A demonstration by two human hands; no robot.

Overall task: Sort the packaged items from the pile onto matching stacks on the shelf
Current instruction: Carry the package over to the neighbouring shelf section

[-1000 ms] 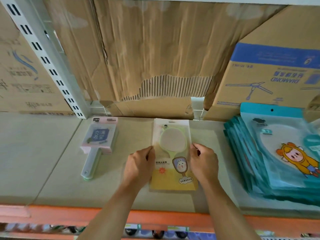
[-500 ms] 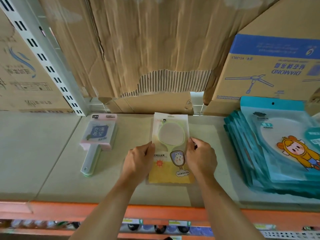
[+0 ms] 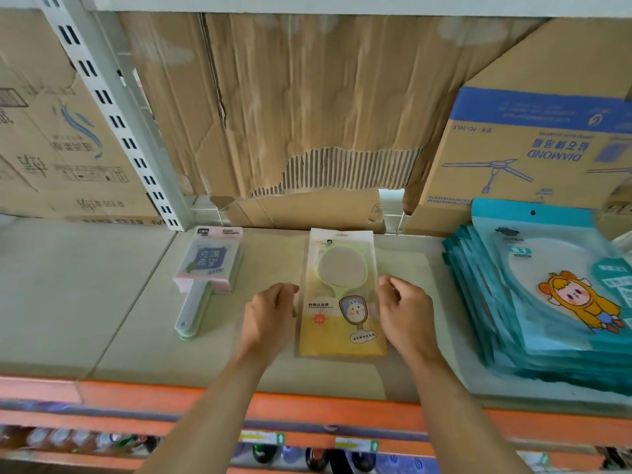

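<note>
Your left hand (image 3: 270,313) and right hand (image 3: 405,311) are both bare, and the head view shows mostly the backs, with knuckle ridges visible. The fingers (image 3: 287,289) are bare too; the nails are too blurred to read. Your left forearm (image 3: 212,405) and right forearm (image 3: 458,405) are bare from the wrist down to the bottom frame edge. Both arms are slim, widening toward the camera. Their edges are softened by slight blur, and the undersides are in shade.
</note>
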